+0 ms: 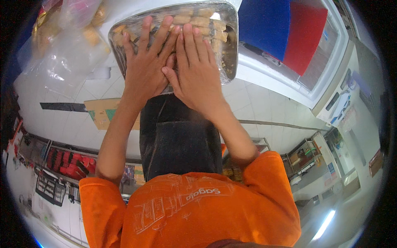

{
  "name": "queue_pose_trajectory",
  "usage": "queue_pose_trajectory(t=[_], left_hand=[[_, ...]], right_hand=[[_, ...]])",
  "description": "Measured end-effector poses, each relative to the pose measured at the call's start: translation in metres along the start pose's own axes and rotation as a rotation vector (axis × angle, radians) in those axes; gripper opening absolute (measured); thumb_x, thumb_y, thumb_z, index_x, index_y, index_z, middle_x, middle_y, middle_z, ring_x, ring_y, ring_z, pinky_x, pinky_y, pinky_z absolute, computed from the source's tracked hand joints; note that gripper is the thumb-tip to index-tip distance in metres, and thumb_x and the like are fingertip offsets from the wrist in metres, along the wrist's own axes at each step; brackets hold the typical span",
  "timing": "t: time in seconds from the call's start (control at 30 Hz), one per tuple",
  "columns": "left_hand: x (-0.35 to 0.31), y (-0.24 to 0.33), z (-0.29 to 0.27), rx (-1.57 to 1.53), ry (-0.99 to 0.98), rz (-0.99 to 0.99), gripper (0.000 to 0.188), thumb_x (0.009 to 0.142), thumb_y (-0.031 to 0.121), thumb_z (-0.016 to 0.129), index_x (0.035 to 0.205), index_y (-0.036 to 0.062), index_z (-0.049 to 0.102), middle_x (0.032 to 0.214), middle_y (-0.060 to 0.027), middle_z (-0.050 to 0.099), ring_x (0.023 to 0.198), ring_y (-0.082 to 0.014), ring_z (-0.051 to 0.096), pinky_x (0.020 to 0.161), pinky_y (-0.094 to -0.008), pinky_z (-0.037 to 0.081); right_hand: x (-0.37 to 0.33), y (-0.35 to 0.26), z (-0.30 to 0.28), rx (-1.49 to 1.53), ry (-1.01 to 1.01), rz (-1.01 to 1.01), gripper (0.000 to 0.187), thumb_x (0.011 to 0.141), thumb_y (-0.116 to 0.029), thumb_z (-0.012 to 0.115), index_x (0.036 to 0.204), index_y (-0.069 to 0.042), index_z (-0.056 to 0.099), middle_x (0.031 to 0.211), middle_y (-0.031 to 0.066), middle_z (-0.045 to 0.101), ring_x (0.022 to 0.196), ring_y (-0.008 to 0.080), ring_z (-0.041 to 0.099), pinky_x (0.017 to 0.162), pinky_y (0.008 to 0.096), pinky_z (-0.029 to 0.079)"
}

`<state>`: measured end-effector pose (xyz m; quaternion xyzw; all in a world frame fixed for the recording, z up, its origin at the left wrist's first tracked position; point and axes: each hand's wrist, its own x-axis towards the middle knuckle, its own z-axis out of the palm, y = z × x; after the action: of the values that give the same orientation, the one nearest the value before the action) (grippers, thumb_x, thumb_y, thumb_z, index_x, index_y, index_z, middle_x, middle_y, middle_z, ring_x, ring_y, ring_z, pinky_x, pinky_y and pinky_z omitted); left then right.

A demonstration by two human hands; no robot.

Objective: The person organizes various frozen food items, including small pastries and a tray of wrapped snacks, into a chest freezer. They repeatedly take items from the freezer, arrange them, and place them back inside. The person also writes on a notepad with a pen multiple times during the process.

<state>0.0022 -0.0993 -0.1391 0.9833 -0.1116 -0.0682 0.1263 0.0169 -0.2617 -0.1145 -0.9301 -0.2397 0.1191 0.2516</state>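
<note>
Orange shirt (206, 215) closest, left fingers (161, 35) spread and right fingers (190, 46) nearly together touch slick-looking film (224, 71) over likely fragile rolls (205, 22); hold the stiff-looking tray rim (237, 46).

Metal tray (235, 41) w/ rounded corners holds tan food pcs (202, 21) under clear film (222, 71).

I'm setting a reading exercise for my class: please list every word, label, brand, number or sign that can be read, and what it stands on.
Orange T-shirt: white printed lettering on the front, readable but not copied here.
Cardboard sheet: green patches, no lettering I can make out.
Small blue sign: too small to read.
Film-covered metal tray: no lettering visible.
</note>
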Motion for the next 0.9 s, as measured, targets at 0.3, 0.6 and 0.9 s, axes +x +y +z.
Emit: queue_pose_trajectory(t=[0.3,0.6,0.9], left_hand=[[0.002,0.006,-0.003,-0.020,0.064,-0.018,0.065,0.101,0.035,0.055,0.163,0.0249,0.037,0.174,0.0033,0.024,0.161,-0.0304,0.017,0.122,-0.0721,0.013],[-0.001,0.002,0.000,0.002,0.071,0.005,0.067,0.101,0.036,0.057,0.164,0.0248,0.036,0.174,0.0028,0.024,0.160,-0.0312,0.017,0.122,-0.0716,0.012],[-0.002,0.001,0.004,-0.013,0.072,0.009,0.063,0.102,0.040,0.056,0.161,0.0243,0.041,0.172,0.0013,0.027,0.159,-0.0315,0.020,0.119,-0.0750,0.013]], right_hand=[[0.035,0.092,-0.069,-0.175,0.209,-0.298,0.036,0.083,-0.012,0.077,0.118,-0.014,0.072,0.117,0.0074,0.070,0.116,0.0322,0.061,0.097,0.0442,0.044],[0.106,0.087,-0.083,0.311,-0.081,0.013,0.030,0.083,-0.022,0.081,0.100,0.002,0.075,0.100,0.0177,0.073,0.101,0.0326,0.068,0.089,0.0403,0.053],[0.105,0.102,-0.086,0.138,-0.064,-0.196,0.038,0.082,-0.025,0.084,0.107,0.002,0.075,0.103,0.0189,0.073,0.103,0.0336,0.066,0.094,0.0426,0.051]])
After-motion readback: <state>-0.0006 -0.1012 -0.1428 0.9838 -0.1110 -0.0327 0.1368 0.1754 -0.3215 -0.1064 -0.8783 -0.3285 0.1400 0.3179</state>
